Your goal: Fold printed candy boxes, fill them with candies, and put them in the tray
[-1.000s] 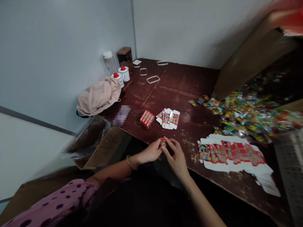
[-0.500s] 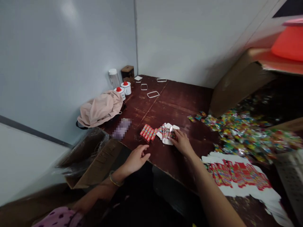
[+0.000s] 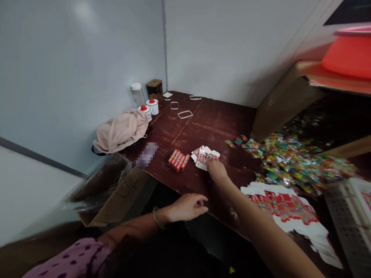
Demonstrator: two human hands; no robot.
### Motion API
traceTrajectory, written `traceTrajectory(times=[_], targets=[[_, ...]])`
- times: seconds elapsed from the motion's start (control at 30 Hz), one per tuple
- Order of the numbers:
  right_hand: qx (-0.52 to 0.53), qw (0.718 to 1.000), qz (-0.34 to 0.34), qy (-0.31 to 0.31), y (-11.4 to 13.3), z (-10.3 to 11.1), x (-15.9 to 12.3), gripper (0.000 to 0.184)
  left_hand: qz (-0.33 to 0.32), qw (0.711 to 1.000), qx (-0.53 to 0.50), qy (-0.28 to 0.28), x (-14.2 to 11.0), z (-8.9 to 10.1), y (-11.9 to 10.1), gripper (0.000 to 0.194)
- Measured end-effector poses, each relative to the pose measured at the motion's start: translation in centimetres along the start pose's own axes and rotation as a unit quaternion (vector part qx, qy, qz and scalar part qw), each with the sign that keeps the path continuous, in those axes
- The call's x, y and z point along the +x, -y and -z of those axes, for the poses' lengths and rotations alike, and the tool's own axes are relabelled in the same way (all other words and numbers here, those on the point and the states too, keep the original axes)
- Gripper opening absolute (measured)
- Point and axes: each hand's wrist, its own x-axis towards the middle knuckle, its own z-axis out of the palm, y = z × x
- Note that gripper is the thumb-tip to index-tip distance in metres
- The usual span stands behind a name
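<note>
My right hand (image 3: pixel 215 168) reaches out over the dark wooden table (image 3: pixel 208 127) and rests on a small pile of flat printed carton blanks (image 3: pixel 203 154), its fingers curled onto the top blank. Just left of that pile lies a row of several finished small red boxes (image 3: pixel 178 159). My left hand (image 3: pixel 188 206) hovers at the table's near edge, its fingers loosely curled with nothing visible in them.
A heap of colourful wrapped sweets (image 3: pixel 292 160) spills from a tipped cardboard box (image 3: pixel 278 100) at right. A larger spread of flat blanks (image 3: pixel 286 210) lies near right. A beige cloth (image 3: pixel 121 129), two white tins (image 3: pixel 149 107) and a jar stand at back left. An open carton (image 3: pixel 113 189) sits below.
A second ago both hands held a small red box at the table's near edge. The box now lies in the row, my right hand went to the blank pile, my left hand drew back.
</note>
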Motion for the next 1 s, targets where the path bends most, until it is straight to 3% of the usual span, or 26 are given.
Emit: traceTrajectory(times=[0.1,0.2,0.27,0.3,0.37,0.43,0.5,0.63,0.8,0.83,0.9,1.0], targets=[[-0.001,1.0,-0.009,-0.01,0.0,1.0,-3.4,0.031,0.037,0.982,-0.183,-0.002,0.8,0.9,0.6,0.045],[0.038,0.997,0.045,-0.055,1.2,0.7,-9.5,0.034,0.073,0.894,-0.44,0.047,2.2,1.6,1.1,0.051],[0.104,0.983,0.124,-0.089,2.5,-0.1,-13.3,0.033,0.089,0.84,-0.532,0.058,3.1,1.4,1.3,0.048],[0.142,0.974,0.14,-0.111,2.9,-0.6,-14.7,0.033,0.094,0.83,-0.547,0.05,3.4,1.1,1.4,0.045],[0.209,0.958,0.108,-0.163,3.2,-1.4,-16.1,0.034,0.107,0.834,-0.539,0.041,3.5,0.3,1.6,0.04],[0.272,0.939,0.058,-0.202,2.8,-1.9,-16.0,0.035,0.123,0.852,-0.505,0.068,3.2,-0.6,1.7,0.036],[0.348,0.915,0.041,-0.2,2.1,-2.1,-15.3,0.031,0.129,0.872,-0.459,0.113,2.6,-1.1,1.8,0.032],[0.498,0.861,0.071,-0.071,1.3,-1.1,-14.8,0.026,0.115,0.892,-0.398,0.18,1.5,-1.0,1.3,0.023],[0.567,0.802,0.159,0.096,0.3,1.2,-14.7,0.03,0.094,0.875,-0.373,0.295,0.7,0.3,-0.5,0.034],[0.572,0.798,0.163,0.101,0.1,1.4,-14.7,0.03,0.088,0.884,-0.364,0.281,0.7,0.4,-0.7,0.038],[0.579,0.801,0.135,0.066,0.2,1.1,-15.0,0.029,0.086,0.918,-0.341,0.185,0.8,0.0,-0.7,0.045],[0.592,0.804,0.005,-0.055,1.3,-0.6,-16.0,0.036,0.074,0.948,-0.308,0.017,1.0,-1.3,-0.3,0.048]])
